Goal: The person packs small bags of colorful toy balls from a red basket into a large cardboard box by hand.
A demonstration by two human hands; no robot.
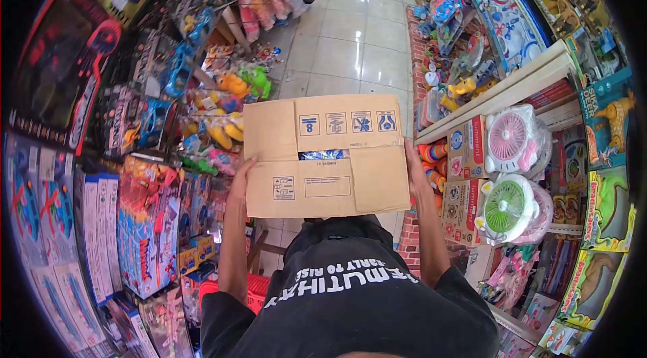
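Note:
A brown cardboard box [269, 115] is held level in front of my body, between both hands. Its top flaps are folded in, and blue shiny wrapping [323, 155] shows through a small gap in the middle. My left hand [241, 176] presses against the box's left side, thumb over the edge and the other fingers hidden. On the opposite side, my right hand [417, 169] grips the right edge, most of its fingers out of sight behind the cardboard. Printed handling symbols and text cover the flaps.
A tiled aisle [344, 41] runs ahead between shelves packed with toys. On the right stand a pink fan [510, 135] and a green fan [509, 203] beside boxes. Boxed toys [148, 223] line the left; a red plastic item [258, 292] is low beside me.

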